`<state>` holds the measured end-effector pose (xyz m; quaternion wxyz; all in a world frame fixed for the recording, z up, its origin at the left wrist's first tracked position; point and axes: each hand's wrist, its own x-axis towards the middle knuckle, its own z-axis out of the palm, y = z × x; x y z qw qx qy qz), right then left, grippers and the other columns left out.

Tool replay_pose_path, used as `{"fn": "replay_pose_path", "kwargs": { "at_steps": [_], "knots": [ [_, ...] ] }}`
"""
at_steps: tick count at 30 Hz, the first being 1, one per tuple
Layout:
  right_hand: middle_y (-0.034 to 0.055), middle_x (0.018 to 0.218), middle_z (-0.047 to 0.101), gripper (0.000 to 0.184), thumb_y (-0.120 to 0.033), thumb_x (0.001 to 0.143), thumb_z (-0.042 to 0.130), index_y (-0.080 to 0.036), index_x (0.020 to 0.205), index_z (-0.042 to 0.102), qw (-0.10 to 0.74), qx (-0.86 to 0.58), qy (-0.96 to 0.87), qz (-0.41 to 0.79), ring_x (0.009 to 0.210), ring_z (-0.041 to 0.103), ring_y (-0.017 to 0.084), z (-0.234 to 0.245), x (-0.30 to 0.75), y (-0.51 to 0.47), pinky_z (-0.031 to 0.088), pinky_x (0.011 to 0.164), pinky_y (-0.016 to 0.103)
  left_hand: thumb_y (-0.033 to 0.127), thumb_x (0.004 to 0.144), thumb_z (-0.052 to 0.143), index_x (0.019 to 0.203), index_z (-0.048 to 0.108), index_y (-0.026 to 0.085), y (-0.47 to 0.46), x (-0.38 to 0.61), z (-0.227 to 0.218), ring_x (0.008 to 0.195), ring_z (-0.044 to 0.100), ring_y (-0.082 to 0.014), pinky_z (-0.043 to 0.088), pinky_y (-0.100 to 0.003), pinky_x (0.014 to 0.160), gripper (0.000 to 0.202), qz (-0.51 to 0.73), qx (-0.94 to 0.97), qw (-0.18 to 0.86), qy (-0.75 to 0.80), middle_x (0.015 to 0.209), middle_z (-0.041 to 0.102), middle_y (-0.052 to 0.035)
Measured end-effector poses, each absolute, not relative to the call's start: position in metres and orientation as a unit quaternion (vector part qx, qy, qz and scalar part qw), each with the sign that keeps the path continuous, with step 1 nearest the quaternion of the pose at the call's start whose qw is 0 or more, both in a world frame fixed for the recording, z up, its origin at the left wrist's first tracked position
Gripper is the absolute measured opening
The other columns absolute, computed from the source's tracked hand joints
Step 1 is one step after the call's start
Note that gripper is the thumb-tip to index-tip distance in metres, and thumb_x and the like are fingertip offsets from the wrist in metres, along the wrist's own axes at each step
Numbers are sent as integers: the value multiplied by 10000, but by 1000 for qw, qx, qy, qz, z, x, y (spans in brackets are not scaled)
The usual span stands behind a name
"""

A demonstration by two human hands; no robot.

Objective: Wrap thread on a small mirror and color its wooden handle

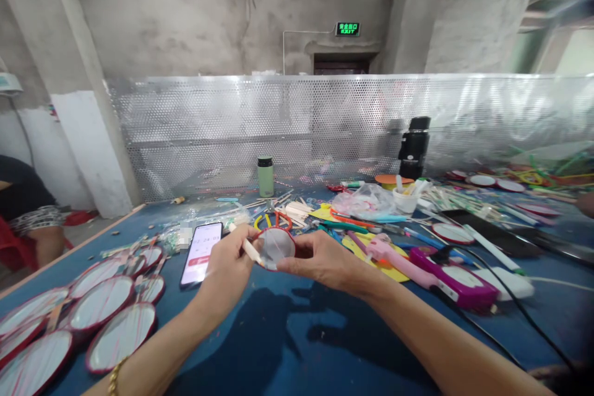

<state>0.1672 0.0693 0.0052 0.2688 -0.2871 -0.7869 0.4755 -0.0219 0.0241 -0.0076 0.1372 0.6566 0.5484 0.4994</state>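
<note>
Held above the near middle of the table is a small round grey-white disc with a red rim. A pale wooden stick lies against its left edge. My left hand is closed around the stick at the disc's left side; whether the two are joined, I cannot tell. On the right, my right hand pinches the disc's rim between thumb and fingers. Larger red-rimmed white discs, some with wooden sticks, are piled at the left. A phone with a lit screen lies beside my left hand.
Pliers, wooden sticks and pens clutter the middle. At right are a pink glue gun, a purple device and cables. A green bottle and black flask stand before a perforated metal screen.
</note>
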Motion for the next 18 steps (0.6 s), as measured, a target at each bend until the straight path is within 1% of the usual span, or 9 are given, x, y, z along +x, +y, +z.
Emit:
{"fn": "replay_pose_path", "kwargs": {
  "at_steps": [4, 6, 9, 11, 14, 18],
  "knots": [
    [-30, 584, 534, 404, -549, 763, 695, -149, 720, 650, 302, -328, -746, 494, 537, 459, 79, -3, 158, 69, 348, 513, 219, 318, 829, 542, 769, 630, 198, 27, -27, -4, 640, 503, -184, 360, -261, 604, 161, 517, 640, 126, 554, 650, 591, 12],
    [-26, 569, 548, 419, -553, 754, 694, -149, 676, 618, 327, -324, -716, 525, 513, 490, 78, -9, 153, 69, 390, 506, 216, 316, 823, 546, 758, 632, 199, 28, -29, -3, 642, 524, -188, 375, -265, 614, 159, 530, 629, 132, 554, 646, 611, 9],
    [0, 684, 638, 378, -487, 684, 758, -142, 764, 625, 345, -295, -656, 603, 539, 582, 95, -18, 147, 70, 481, 545, 240, 298, 813, 566, 754, 640, 198, 30, -31, -1, 641, 560, -192, 392, -266, 616, 138, 552, 603, 157, 555, 645, 649, 4],
    [11, 766, 675, 374, -407, 644, 788, -144, 845, 615, 355, -283, -620, 640, 572, 634, 111, -23, 144, 70, 520, 572, 258, 286, 811, 578, 738, 639, 197, 31, -32, -2, 612, 557, -182, 383, -255, 587, 130, 566, 585, 172, 554, 606, 633, 14],
    [13, 771, 688, 364, -330, 621, 791, -139, 864, 601, 361, -285, -598, 656, 571, 658, 117, -26, 142, 70, 532, 572, 254, 276, 820, 585, 743, 635, 189, 32, -33, -4, 592, 549, -165, 389, -242, 565, 127, 577, 576, 198, 544, 607, 623, 18],
    [29, 790, 700, 346, -311, 617, 789, -125, 859, 625, 348, -279, -593, 671, 578, 670, 122, -26, 142, 71, 533, 568, 247, 280, 831, 592, 774, 648, 174, 34, -32, -7, 629, 568, -166, 442, -253, 603, 133, 577, 584, 207, 533, 670, 651, -1]
  ]
}}
